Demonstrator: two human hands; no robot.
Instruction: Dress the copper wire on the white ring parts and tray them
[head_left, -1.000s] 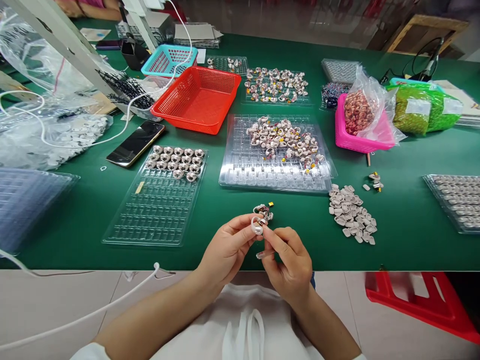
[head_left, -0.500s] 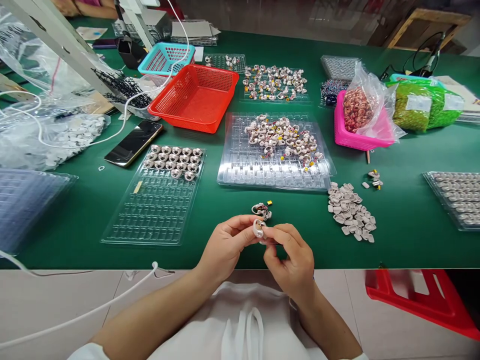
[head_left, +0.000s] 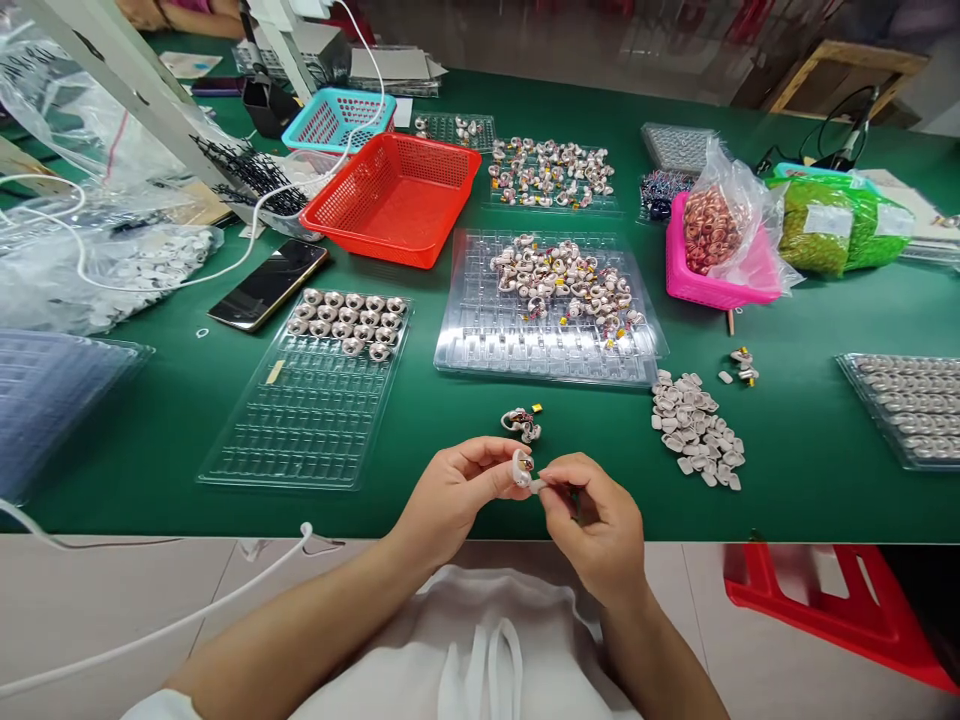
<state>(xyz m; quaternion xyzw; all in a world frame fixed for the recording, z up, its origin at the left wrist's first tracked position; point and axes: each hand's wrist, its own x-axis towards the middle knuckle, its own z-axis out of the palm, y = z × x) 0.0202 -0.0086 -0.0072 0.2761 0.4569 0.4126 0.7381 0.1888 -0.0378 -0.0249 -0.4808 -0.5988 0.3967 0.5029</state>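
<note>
My left hand (head_left: 454,495) pinches a curved, glossy beige earbud shell (head_left: 520,469) between thumb and fingertips, its inner side showing. Against the shell's lower right edge, my right hand (head_left: 598,525) grips a small pale cover piece (head_left: 537,485) between thumb and finger; whether the two parts touch is too small to tell. Just beyond my fingers lies another earbud assembly (head_left: 520,424) with wires and a yellow tab. To the right is a pile of loose beige covers (head_left: 697,430).
A clear tray (head_left: 292,430) at left holds rows of earbuds. Stacked trays (head_left: 525,345) in the middle bear many wired earbud parts. Behind stand a red basket (head_left: 397,205) and a pink basket (head_left: 720,290). A phone (head_left: 268,284) lies left, near a white cable (head_left: 225,268).
My right hand has drawn back slightly to the right from the earbud shell, and the pale cover piece now shows in its fingertips. My left hand still holds the shell.
</note>
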